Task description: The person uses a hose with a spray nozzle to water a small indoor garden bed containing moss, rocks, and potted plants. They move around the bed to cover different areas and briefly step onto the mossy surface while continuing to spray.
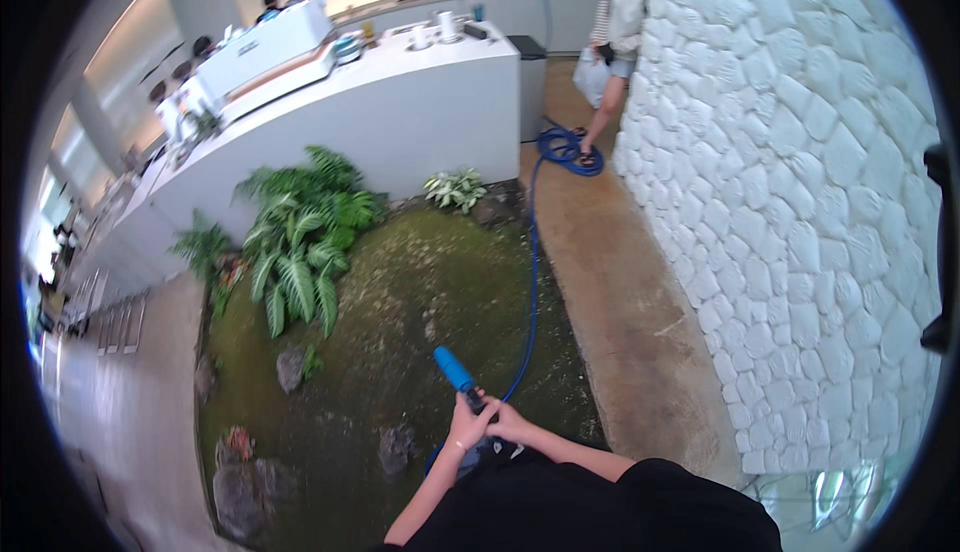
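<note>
In front of my body, my left hand (471, 424) is closed around the dark grip of a hose nozzle with a blue barrel (454, 368). The barrel points ahead and slightly left, over the mossy bed (442, 274). My right hand (511, 424) meets the left one and also grips the nozzle's handle; its fingers are partly hidden. A blue hose (533, 274) runs from behind my hands along the bed's right side to a coil (566, 150) on the far walkway. No water can be made out at the nozzle's tip.
Leafy plants (300, 237) and ferns grow by the white counter (420, 116). Rocks (240, 499) stand at left, another (395, 448) near my left arm. A brown walkway (630, 312) runs beside the white stone-textured wall (787, 199). A person (619, 34) with a bag stands at the coil.
</note>
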`<control>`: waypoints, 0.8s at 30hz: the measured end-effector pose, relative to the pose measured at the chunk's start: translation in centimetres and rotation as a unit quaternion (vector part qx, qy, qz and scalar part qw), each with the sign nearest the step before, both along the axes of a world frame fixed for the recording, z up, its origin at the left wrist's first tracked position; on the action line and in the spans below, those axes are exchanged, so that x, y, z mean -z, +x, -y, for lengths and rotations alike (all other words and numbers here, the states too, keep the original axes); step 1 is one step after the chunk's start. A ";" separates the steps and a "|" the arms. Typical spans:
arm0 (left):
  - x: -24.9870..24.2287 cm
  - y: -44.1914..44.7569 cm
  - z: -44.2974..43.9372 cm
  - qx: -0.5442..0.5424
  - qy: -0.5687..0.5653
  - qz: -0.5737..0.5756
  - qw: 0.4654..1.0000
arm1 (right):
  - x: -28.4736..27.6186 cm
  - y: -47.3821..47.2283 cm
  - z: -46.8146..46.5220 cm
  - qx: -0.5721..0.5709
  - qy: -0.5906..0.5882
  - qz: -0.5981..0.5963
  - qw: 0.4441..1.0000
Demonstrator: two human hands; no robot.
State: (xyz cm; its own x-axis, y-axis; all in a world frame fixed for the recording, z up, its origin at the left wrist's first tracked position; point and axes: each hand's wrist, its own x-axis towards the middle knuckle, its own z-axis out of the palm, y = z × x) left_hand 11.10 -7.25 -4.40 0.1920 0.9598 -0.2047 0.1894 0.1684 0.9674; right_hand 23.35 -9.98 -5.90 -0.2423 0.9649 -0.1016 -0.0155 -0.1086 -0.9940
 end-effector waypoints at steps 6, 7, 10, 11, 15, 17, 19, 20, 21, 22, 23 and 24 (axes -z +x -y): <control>2.0 -0.6 2.3 0.102 0.008 0.125 0.987 | -3.6 1.8 -2.9 0.112 -0.148 -0.095 0.978; 2.8 -0.9 3.4 0.110 -0.029 0.102 0.988 | -4.5 2.3 -3.6 0.157 -0.131 -0.186 0.961; 4.7 -2.7 5.8 0.164 0.002 -0.112 0.980 | -7.4 4.3 -6.3 0.207 -0.191 -0.288 0.915; 5.0 -3.8 5.9 0.173 0.031 -0.154 0.972 | -8.4 5.0 -6.6 0.178 -0.189 -0.329 0.908; 5.5 -6.5 5.2 0.134 -0.045 -0.194 0.971 | -11.0 6.6 -8.4 0.149 -0.159 -0.345 0.913; 5.6 -7.3 5.6 0.101 -0.050 -0.259 0.959 | -11.9 8.1 -9.6 0.162 -0.170 -0.343 0.910; 5.8 -8.1 6.4 0.102 -0.007 -0.336 0.936 | -12.5 10.0 -10.6 0.191 -0.185 -0.337 0.903; 6.0 -8.7 7.1 0.107 -0.009 -0.368 0.924 | -12.7 11.3 -10.8 0.194 -0.191 -0.334 0.902; 6.1 -9.2 7.8 0.110 -0.010 -0.397 0.911 | -13.1 12.8 -11.1 0.199 -0.198 -0.327 0.902; 6.2 -10.0 8.6 0.072 -0.044 -0.419 0.904 | -13.3 14.2 -11.3 0.199 -0.175 -0.305 0.915; 6.3 -11.0 9.4 0.034 -0.070 -0.439 0.895 | -13.6 15.6 -11.6 0.217 -0.169 -0.295 0.915; 6.4 -12.0 10.2 0.013 -0.053 -0.468 0.882 | -13.8 16.9 -11.9 0.231 -0.173 -0.284 0.914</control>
State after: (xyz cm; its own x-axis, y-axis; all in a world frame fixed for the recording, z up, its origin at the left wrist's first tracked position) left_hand -0.94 -17.43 -10.81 -0.0871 0.9235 -0.3735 0.9015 0.2326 0.3651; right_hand 40.22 1.88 7.94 0.0741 0.9114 -0.4047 -0.6429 -0.2666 -0.7180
